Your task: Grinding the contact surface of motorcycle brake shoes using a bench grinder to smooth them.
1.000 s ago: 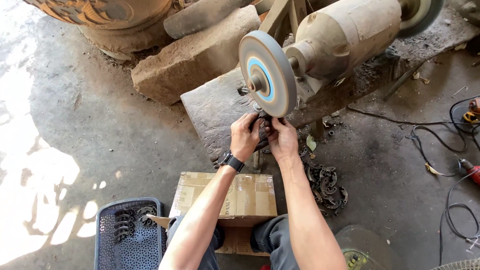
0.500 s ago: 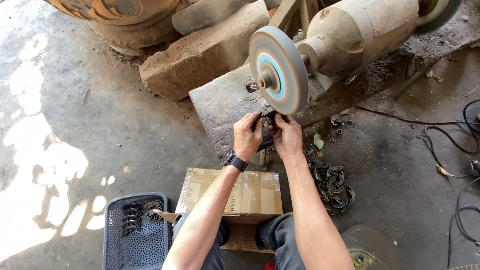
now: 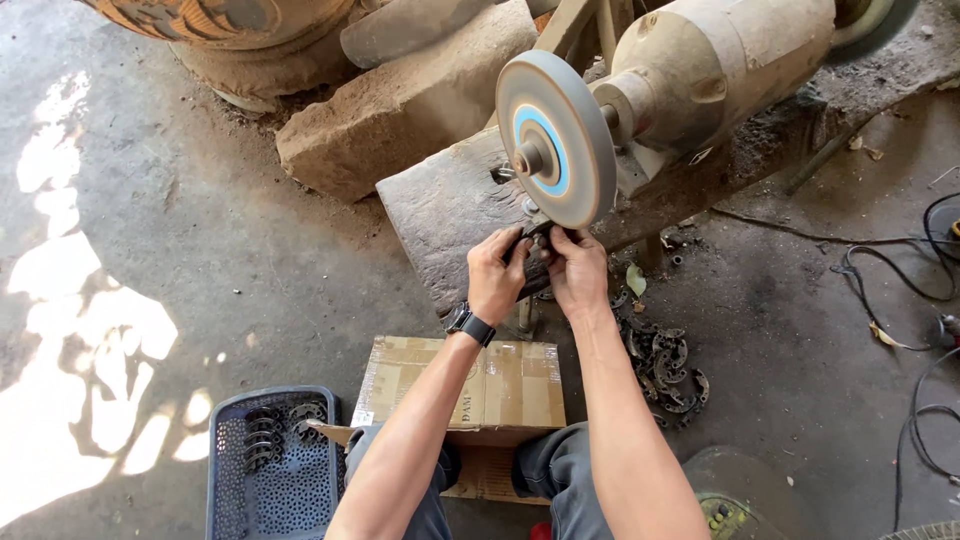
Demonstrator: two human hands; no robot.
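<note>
Both of my hands grip one small dark metal part (image 3: 536, 262) from opposite sides: my left hand (image 3: 497, 275), with a black watch (image 3: 471, 324) on the wrist, closes its fingers on the near-left side, and my right hand (image 3: 578, 272) closes on the right side. I hold the part up against the lower rim of the grey grinding wheel with a blue ring (image 3: 555, 138), which sits on the shaft of a dusty beige motor (image 3: 720, 65). Below my forearms lies a taped brown cardboard box (image 3: 505, 385). Left of it stands a blue perforated plastic basket (image 3: 270, 480) holding more dark metal pieces, and a heap of curved dark metal parts (image 3: 665, 365) lies on the concrete floor (image 3: 180, 250) to my right.
</note>
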